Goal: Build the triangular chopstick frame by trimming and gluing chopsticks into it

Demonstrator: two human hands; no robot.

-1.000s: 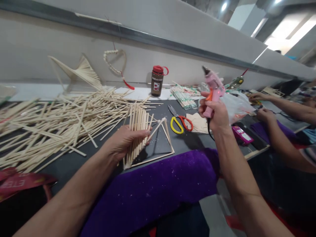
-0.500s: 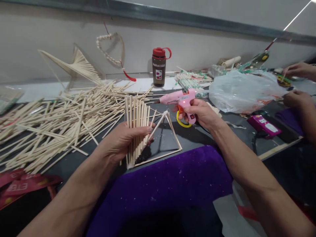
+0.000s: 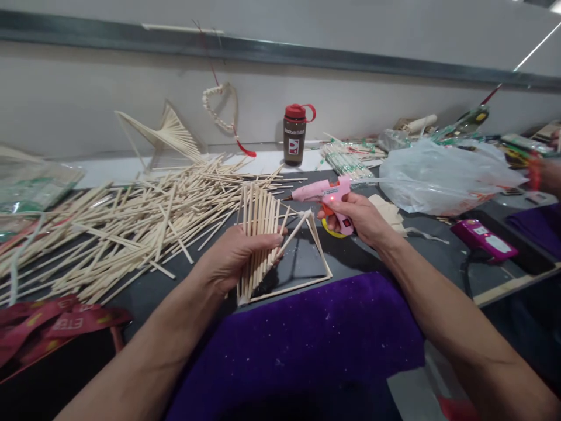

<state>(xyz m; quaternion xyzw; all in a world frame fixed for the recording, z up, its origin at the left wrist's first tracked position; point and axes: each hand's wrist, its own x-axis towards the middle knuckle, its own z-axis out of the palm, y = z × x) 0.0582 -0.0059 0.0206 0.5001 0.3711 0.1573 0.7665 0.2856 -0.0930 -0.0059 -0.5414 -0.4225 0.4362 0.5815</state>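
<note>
My left hand (image 3: 243,251) is closed around a wooden stick frame (image 3: 293,286), whose sticks fan out side by side under my thumb. The frame's open triangular part stretches to the right, with whitish blobs at its corners. In my right hand (image 3: 350,213) is a pink glue gun (image 3: 323,190), its nozzle pointing left just above the frame's upper end and its small red light lit. A clear glue stick comes out of the gun's back. Partly hidden behind my right fingers lies a yellow ring (image 3: 333,232).
Loose sticks (image 3: 144,234) heap up on the left. At the back stand a bottle (image 3: 294,140) with a red lid and a finished fan-shaped stick piece (image 3: 170,131). A plastic bag (image 3: 438,175) and a purple device (image 3: 485,238) lie right. Purple cloth (image 3: 302,345) covers the front edge.
The whole scene has shifted slightly right and down in view. Both hands keep their holds, with little relative movement. The other person's hands at far right have mostly left the view.
</note>
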